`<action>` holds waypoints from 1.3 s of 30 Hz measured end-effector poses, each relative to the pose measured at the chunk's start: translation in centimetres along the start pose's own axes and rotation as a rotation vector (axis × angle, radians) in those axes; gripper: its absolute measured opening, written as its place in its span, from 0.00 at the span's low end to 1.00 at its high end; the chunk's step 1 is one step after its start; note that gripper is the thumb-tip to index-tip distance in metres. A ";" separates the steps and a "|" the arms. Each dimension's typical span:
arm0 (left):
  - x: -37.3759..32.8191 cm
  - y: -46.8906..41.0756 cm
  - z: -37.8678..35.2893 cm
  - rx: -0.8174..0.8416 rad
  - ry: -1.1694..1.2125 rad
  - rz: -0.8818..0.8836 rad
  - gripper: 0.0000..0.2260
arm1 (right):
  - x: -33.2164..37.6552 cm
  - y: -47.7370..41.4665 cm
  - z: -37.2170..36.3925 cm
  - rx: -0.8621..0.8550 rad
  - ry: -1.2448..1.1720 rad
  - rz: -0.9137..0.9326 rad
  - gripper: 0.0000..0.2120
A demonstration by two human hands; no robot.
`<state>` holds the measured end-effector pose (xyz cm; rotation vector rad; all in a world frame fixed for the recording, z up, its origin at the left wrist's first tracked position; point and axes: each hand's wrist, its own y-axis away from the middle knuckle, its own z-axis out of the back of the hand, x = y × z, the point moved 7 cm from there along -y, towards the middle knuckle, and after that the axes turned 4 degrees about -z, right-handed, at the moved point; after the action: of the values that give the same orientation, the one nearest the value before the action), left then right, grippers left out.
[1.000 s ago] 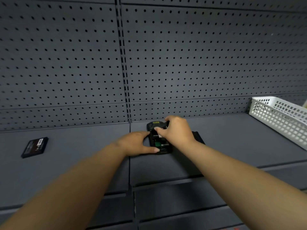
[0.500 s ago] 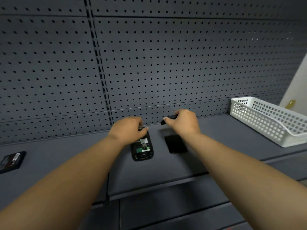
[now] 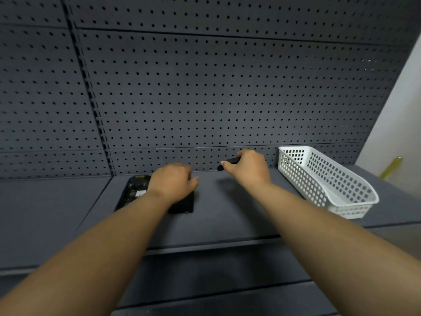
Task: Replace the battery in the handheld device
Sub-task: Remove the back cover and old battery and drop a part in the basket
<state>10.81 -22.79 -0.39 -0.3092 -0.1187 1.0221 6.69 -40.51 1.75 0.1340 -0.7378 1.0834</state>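
The black handheld device lies face down on the dark grey shelf, its open back showing a circuit board and a white label. My left hand hovers just right of it, over a flat black cover that lies on the shelf; the fingers are loosely curled and I cannot see them grip anything. My right hand is raised further right, shut on a black battery whose end sticks out past the thumb. That hand is left of the basket.
A white perforated plastic basket stands at the right end of the shelf. A grey pegboard wall rises behind the shelf. A yellow object shows at the far right by a pale wall. Lower shelf edges run below my arms.
My right hand has carried the battery to the right, toward the basket. My left hand has left the device and moved over the black cover. The view has swung right, and the spare battery at left is out of sight.
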 end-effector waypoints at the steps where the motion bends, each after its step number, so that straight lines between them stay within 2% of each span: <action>1: -0.8 0.2 -0.1 -0.005 -0.005 0.012 0.16 | -0.6 0.0 0.4 0.006 -0.003 0.015 0.20; 12: -6.5 2.2 0.4 -0.080 -0.029 0.057 0.16 | -4.2 1.6 2.9 0.051 -0.065 0.079 0.24; 21: -7.4 2.9 0.9 -0.109 -0.042 0.006 0.15 | -3.7 3.3 3.9 0.008 -0.035 0.084 0.23; 29: -7.4 3.2 1.0 -0.116 -0.056 -0.050 0.15 | -3.5 4.8 4.8 -0.035 -0.044 0.097 0.27; 39: -9.2 2.4 1.5 -0.109 -0.054 -0.066 0.16 | -5.8 3.8 10.0 -0.128 -0.075 0.047 0.20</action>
<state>3.68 -29.18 0.70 -0.3746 -0.2332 0.9601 -2.76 -47.48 4.93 0.0481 -0.8794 1.0775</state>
